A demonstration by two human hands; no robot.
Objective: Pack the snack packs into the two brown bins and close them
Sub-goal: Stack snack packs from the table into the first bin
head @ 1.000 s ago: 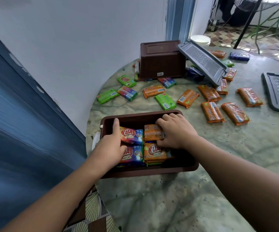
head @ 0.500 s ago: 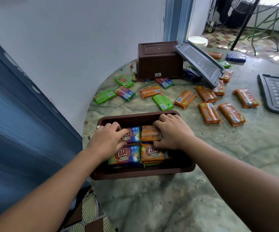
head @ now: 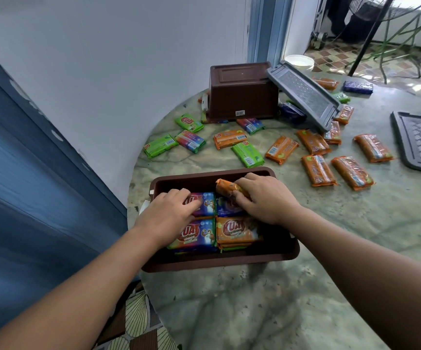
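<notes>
Orange snack pack [head: 229,189] tilted up, gripped by right hand [head: 265,198]

In the near brown bin [head: 219,261] right in front of you, the front orange pack [head: 237,232] reads "KUAT" in big white letters on a red badge; the line beneath it is too blurred for you to read. Just left of it in that bin, the front rainbow pack [head: 195,236] shows "KUAT" too, the K half under your left hand [head: 169,218]. Behind that one, the rear rainbow pack [head: 204,203] shows only "UAT" past your fingers. Beyond the bin's far rim, the green pack [head: 188,122] carries the same red badge, too small to read. The white sticker [head: 240,112] on the upturned bin [head: 242,92] beyond the near bin is unreadable.
</notes>
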